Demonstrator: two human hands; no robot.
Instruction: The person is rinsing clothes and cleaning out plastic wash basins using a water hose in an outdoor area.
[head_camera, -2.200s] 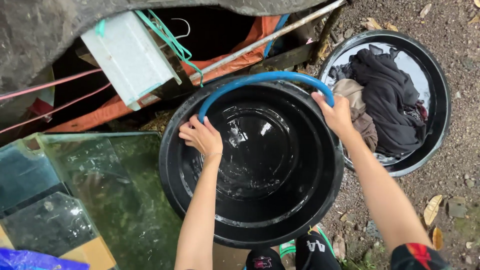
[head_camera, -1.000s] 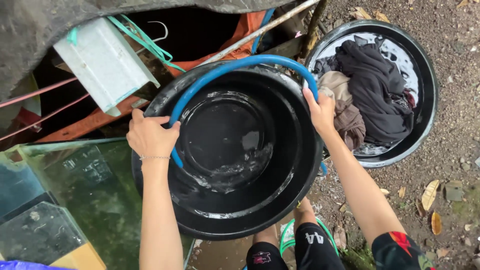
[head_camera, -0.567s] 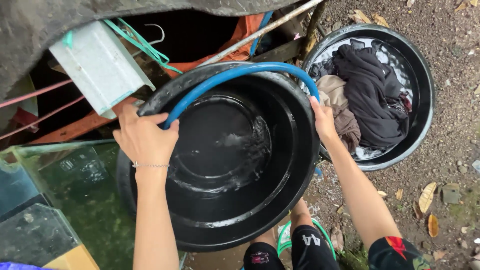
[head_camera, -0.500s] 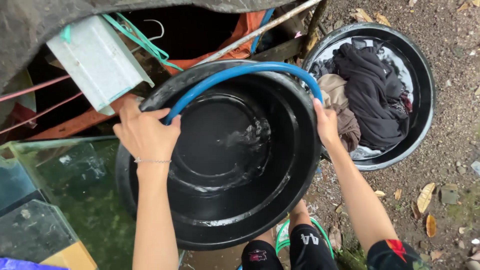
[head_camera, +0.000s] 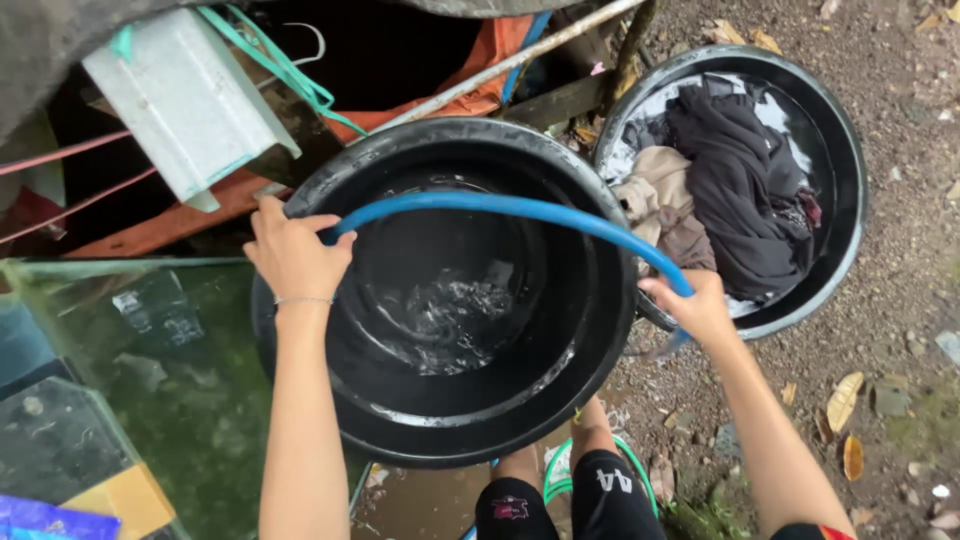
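Blue rubber hose (head_camera: 520, 208) arcs across the big round black plastic tub (head_camera: 450, 290) at mid-frame, one end closed in the left hand (head_camera: 293, 255) at the tub's left rim, the other gripped by the right hand (head_camera: 700, 310) past its right rim. Only shallow water (head_camera: 440, 315) ripples on the bottom, so filling looks barely begun. A second black basin (head_camera: 850, 180) of wet clothes (head_camera: 740, 170) crowds the upper right; a murky glass tank (head_camera: 160, 370) presses in lower left.
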